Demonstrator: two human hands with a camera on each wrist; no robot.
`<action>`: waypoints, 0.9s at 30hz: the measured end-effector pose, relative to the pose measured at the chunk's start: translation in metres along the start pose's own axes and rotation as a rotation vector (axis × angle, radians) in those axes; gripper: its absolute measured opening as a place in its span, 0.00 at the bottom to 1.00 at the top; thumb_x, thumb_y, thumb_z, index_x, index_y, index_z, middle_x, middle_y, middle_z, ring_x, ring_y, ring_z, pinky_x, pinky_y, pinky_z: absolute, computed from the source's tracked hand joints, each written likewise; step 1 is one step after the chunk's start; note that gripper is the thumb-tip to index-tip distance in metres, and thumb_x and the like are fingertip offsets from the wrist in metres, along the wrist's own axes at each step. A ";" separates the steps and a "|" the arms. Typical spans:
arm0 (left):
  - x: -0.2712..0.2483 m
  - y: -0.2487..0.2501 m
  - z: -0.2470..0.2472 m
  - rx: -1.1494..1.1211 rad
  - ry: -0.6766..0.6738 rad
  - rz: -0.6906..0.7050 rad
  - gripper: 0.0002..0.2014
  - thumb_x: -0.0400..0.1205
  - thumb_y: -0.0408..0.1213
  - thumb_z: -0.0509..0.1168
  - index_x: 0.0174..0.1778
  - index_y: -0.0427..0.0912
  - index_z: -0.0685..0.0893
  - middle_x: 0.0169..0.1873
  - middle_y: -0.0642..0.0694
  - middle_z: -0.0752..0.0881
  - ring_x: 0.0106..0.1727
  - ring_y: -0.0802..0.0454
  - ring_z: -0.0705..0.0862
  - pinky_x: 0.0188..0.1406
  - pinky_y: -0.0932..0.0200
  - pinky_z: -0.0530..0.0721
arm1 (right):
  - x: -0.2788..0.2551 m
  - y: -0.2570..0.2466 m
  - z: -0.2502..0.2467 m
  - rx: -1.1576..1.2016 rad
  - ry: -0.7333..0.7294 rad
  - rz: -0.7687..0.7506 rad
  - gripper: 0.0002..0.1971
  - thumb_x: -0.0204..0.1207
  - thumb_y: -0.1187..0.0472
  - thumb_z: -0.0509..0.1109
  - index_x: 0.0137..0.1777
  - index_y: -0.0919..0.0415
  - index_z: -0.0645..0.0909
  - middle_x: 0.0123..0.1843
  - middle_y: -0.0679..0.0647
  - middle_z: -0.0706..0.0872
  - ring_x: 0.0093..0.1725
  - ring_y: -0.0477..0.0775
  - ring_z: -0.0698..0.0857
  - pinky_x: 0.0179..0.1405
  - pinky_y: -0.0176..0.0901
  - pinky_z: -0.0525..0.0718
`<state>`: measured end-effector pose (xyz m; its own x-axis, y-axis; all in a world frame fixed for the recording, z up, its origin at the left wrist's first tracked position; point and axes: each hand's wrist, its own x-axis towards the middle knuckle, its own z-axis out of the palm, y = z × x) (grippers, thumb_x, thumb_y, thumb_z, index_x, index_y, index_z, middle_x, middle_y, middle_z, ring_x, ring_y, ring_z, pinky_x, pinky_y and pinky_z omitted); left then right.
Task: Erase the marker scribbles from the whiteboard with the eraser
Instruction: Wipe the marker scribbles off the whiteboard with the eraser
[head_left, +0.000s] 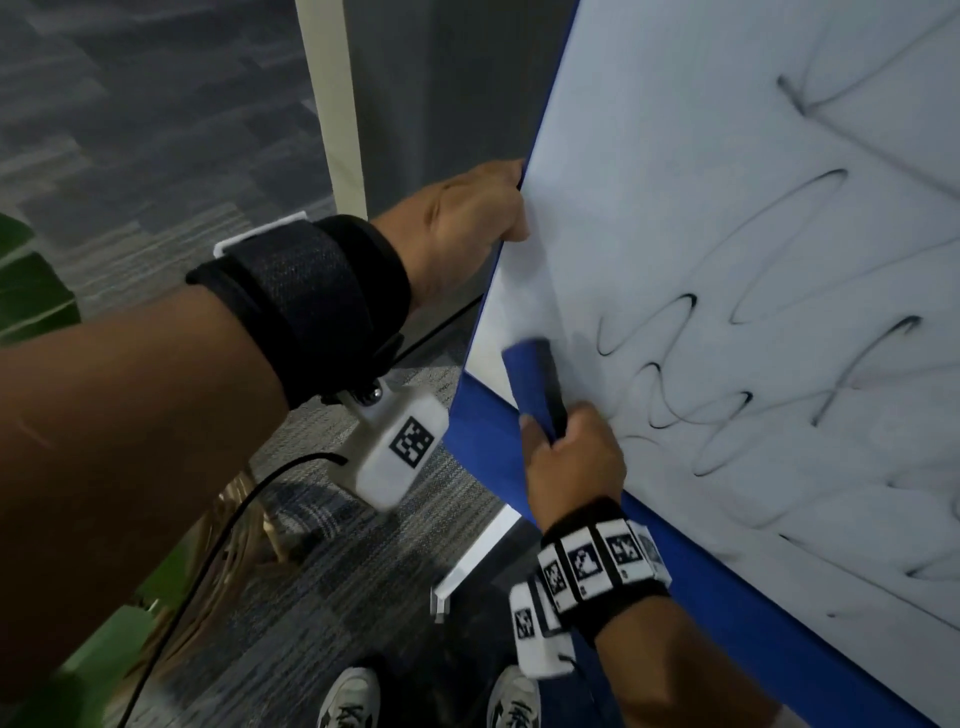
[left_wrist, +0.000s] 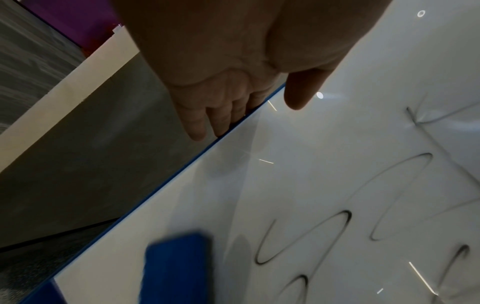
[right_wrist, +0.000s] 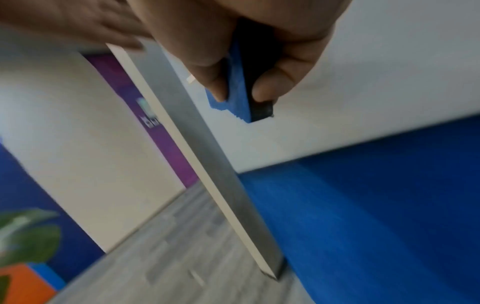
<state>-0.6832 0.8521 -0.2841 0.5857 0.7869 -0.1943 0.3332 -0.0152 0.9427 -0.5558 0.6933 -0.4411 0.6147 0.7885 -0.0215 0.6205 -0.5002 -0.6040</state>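
Note:
A whiteboard (head_left: 649, 171) with a blue frame fills the right of the head view, covered in black marker scribbles (head_left: 675, 332). My right hand (head_left: 569, 457) grips a blue eraser (head_left: 530, 379) with a black felt side, pressed on the board's lower left corner just left of the scribbles. In the right wrist view the fingers (right_wrist: 275, 86) and thumb pinch the eraser (right_wrist: 240, 96). My left hand (head_left: 475, 208) holds the board's left edge, thumb (left_wrist: 298, 92) on the front face (left_wrist: 311, 164), fingers (left_wrist: 207, 115) behind. The eraser (left_wrist: 176, 269) shows blurred in the left wrist view.
Grey carpet (head_left: 130, 130) lies to the left, with a beige pillar (head_left: 332, 104) behind the board. Green leaves (head_left: 31, 291) and a wicker basket (head_left: 234, 525) stand at lower left. My shoes (head_left: 348, 701) are below, and a white bracket (head_left: 467, 561) sits near the board's foot.

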 end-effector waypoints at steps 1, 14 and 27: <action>0.000 0.001 0.001 -0.007 -0.003 0.000 0.26 0.74 0.44 0.55 0.70 0.48 0.81 0.70 0.49 0.84 0.73 0.47 0.80 0.77 0.41 0.73 | 0.005 -0.011 -0.003 0.045 0.033 -0.028 0.15 0.76 0.48 0.73 0.43 0.56 0.73 0.42 0.50 0.80 0.41 0.52 0.78 0.41 0.43 0.75; 0.005 0.001 0.006 -0.056 0.032 0.028 0.22 0.80 0.34 0.56 0.68 0.53 0.81 0.61 0.57 0.88 0.61 0.62 0.84 0.54 0.59 0.78 | -0.002 -0.017 -0.060 0.184 0.254 -0.111 0.17 0.74 0.48 0.72 0.35 0.53 0.68 0.32 0.45 0.74 0.34 0.42 0.73 0.32 0.29 0.67; 0.001 -0.001 0.013 -0.039 0.085 0.012 0.25 0.73 0.39 0.59 0.68 0.55 0.80 0.61 0.57 0.88 0.64 0.55 0.84 0.60 0.48 0.81 | -0.011 -0.007 -0.066 0.235 0.272 -0.113 0.17 0.76 0.50 0.74 0.36 0.56 0.71 0.33 0.47 0.77 0.34 0.46 0.76 0.33 0.33 0.71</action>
<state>-0.6734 0.8448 -0.2886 0.5236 0.8366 -0.1610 0.2969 -0.0020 0.9549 -0.5342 0.6644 -0.3839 0.6756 0.6939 0.2491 0.5821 -0.2948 -0.7578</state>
